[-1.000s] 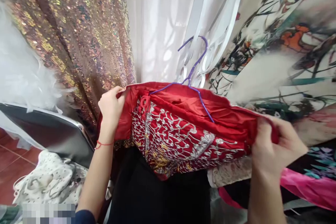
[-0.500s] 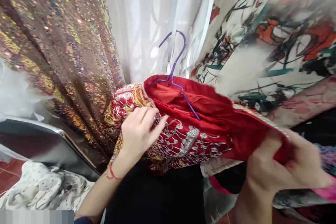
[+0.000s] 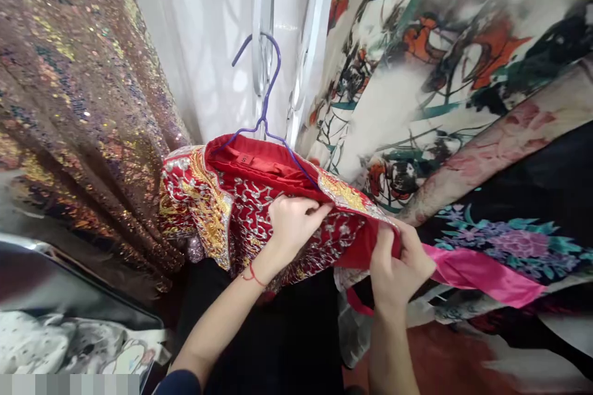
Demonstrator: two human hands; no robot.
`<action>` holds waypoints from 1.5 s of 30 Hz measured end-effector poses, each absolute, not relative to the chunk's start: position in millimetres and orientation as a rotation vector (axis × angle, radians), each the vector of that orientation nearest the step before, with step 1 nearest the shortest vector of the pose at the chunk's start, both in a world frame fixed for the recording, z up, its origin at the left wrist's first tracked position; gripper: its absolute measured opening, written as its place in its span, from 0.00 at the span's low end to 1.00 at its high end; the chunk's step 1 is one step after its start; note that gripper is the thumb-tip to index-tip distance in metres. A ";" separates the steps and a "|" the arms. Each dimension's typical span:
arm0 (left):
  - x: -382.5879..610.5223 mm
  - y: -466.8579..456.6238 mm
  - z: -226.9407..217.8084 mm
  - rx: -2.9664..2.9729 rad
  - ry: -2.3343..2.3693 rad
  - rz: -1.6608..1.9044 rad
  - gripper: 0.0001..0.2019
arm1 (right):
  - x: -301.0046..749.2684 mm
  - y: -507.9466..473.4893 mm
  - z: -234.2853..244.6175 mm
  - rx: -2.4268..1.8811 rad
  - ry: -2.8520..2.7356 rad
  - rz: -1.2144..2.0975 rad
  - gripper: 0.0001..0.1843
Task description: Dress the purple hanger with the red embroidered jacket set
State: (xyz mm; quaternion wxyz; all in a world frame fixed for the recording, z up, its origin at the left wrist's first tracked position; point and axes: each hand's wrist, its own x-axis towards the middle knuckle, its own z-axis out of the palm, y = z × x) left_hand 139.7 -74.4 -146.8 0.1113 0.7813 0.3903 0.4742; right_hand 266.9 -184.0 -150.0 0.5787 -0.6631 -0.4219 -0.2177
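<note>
A red jacket (image 3: 217,210) with gold and silver embroidery hangs open on a purple wire hanger (image 3: 265,99). Inside it sits a red piece (image 3: 252,197) with silver stitching, its top edge across the hanger; whether it is a separate garment I cannot tell. My left hand (image 3: 296,219), a red string at its wrist, pinches the upper edge of this inner piece near the hanger's right arm. My right hand (image 3: 401,265) grips the jacket's front edge at the right, thumb on the red lining, and holds it away from the inner piece.
A sequined gown (image 3: 88,74) hangs at the left and white fabric (image 3: 185,24) behind the hanger. To the right hang a painted-print garment (image 3: 417,86), a black flowered one (image 3: 523,241) and a pink ribbon (image 3: 486,274). Spotted cloth (image 3: 37,342) lies at lower left.
My left hand has moved right along the inner piece and now pinches its edge. My right hand still holds the jacket's edge, nearer the hanger. The view has shifted right.
</note>
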 end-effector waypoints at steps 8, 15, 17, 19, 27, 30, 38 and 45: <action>158.7 -33.1 -152.4 2.257 1.376 1.185 0.14 | 235.7 -204.4 -145.3 -1.507 -0.967 -0.437 0.07; 107.5 -77.3 -177.7 1.884 0.560 1.269 0.21 | 219.9 -182.9 -170.3 -1.372 -1.465 -0.356 0.10; 97.7 -94.1 -179.8 1.703 0.532 1.195 0.20 | 215.0 -177.3 -171.7 -1.334 -1.634 -0.446 0.12; 92.2 -102.8 -178.2 1.556 0.593 1.146 0.22 | 214.4 -179.3 -166.8 -1.318 -1.819 -0.459 0.11; 64.9 -99.5 -181.1 1.296 0.567 1.040 0.24 | 274.8 -150.1 -120.3 -1.201 -1.387 0.026 0.09; 62.0 -102.6 -183.7 1.300 0.553 1.103 0.24 | 287.8 -126.3 -117.5 -1.348 -1.398 0.684 0.16; 80.9 -82.2 -146.5 1.534 0.501 1.205 0.22 | 277.1 -132.7 -88.9 -1.176 -1.145 0.477 0.18; 87.9 -51.6 -150.5 1.462 0.548 1.398 0.22 | 271.6 -173.8 -65.4 -1.394 -1.326 -0.321 0.16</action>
